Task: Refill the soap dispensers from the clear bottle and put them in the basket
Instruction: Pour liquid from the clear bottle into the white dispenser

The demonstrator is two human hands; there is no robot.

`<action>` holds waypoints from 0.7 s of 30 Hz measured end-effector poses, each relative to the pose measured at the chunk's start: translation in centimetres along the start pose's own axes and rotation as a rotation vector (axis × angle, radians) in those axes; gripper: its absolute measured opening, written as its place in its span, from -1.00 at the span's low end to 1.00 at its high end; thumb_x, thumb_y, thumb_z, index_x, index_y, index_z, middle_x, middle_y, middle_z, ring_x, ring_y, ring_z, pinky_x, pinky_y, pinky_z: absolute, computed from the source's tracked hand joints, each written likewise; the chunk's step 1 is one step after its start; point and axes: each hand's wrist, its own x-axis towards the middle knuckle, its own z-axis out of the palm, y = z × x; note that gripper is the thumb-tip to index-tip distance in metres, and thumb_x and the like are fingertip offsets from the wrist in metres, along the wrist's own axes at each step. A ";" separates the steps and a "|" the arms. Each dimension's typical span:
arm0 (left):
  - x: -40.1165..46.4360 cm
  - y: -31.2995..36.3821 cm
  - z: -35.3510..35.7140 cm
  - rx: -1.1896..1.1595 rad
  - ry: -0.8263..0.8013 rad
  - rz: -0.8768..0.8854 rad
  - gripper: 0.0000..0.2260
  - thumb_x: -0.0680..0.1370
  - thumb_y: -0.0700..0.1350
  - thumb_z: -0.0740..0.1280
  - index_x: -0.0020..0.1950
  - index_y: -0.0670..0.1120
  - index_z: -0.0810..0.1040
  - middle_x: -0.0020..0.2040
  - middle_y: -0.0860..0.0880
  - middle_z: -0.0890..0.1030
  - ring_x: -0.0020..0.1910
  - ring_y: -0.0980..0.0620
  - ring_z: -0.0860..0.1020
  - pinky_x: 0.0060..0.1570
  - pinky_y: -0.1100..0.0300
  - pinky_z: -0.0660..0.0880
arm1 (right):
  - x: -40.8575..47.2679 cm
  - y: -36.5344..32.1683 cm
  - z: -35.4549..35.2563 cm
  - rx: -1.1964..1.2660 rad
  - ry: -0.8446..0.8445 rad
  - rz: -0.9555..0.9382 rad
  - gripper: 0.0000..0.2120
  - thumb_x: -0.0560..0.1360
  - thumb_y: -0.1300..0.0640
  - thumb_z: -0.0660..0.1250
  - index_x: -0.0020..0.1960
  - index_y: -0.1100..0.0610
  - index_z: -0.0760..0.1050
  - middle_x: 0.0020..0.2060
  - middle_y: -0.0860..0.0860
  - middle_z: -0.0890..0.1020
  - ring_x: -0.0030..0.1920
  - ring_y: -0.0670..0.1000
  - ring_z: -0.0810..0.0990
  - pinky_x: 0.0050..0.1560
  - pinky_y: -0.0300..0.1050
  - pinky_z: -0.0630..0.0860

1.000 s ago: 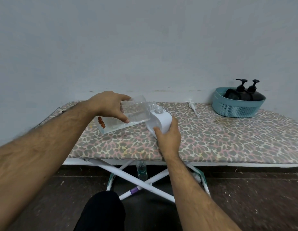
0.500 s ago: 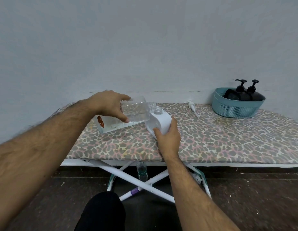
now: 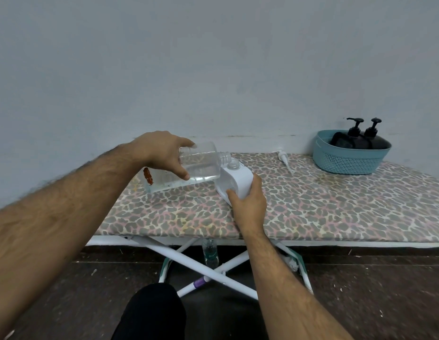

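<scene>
- Two hands engaged: left hand (image 3: 164, 153) grips the clear bottle (image 3: 186, 168), tipped on its side, mouth just beside the dispenser's open neck
- Clear liquid remains in the bottle; no stream discernible
- Right hand (image 3: 249, 204) is wrapped around the white dispenser (image 3: 238, 180), steadying it on the leopard-print surface (image 3: 336, 204)
- White pump head (image 3: 284, 159) lies loose, apart from the dispenser
- Basket (image 3: 348, 160), far right, already holds two black dispensers (image 3: 363, 138)
- Judged outstanding: finish filling, refit pump, place white dispenser in basket
</scene>
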 end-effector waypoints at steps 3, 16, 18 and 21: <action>0.0 0.2 -0.3 0.027 -0.003 -0.004 -0.14 0.30 0.33 0.50 0.53 0.21 0.23 -0.03 0.20 0.65 0.04 0.07 0.50 0.03 0.07 0.45 | 0.0 0.0 0.0 0.004 -0.001 0.001 -0.41 0.47 0.07 0.48 0.43 -0.01 0.33 0.23 -0.05 0.56 0.11 -0.03 0.54 -0.05 -0.16 0.47; -0.2 1.5 -1.7 0.078 -0.040 -0.039 -0.14 0.31 0.30 0.51 0.53 0.18 0.25 0.21 0.07 0.62 0.28 -0.03 0.49 0.18 0.00 0.44 | 0.0 0.0 0.0 -0.001 0.006 -0.002 -0.41 0.46 0.05 0.48 0.43 -0.01 0.33 0.22 -0.05 0.57 0.11 -0.03 0.55 -0.01 -0.11 0.54; -0.3 1.6 -1.9 0.088 -0.047 -0.043 -0.14 0.30 0.30 0.51 0.53 0.19 0.25 0.19 0.08 0.63 0.26 -0.03 0.50 0.17 0.00 0.46 | 0.0 0.0 0.0 -0.002 0.001 0.000 -0.41 0.46 0.04 0.48 0.43 -0.01 0.33 0.21 -0.05 0.57 0.10 -0.02 0.55 0.01 -0.07 0.56; -0.4 1.7 -2.2 0.114 -0.048 -0.044 -0.14 0.31 0.31 0.51 0.53 0.20 0.24 0.19 0.09 0.63 0.26 -0.02 0.50 0.16 0.00 0.46 | 0.0 0.0 0.0 -0.006 -0.003 0.007 -0.41 0.47 0.04 0.47 0.43 -0.01 0.33 0.21 -0.05 0.57 0.09 -0.02 0.54 0.03 -0.04 0.57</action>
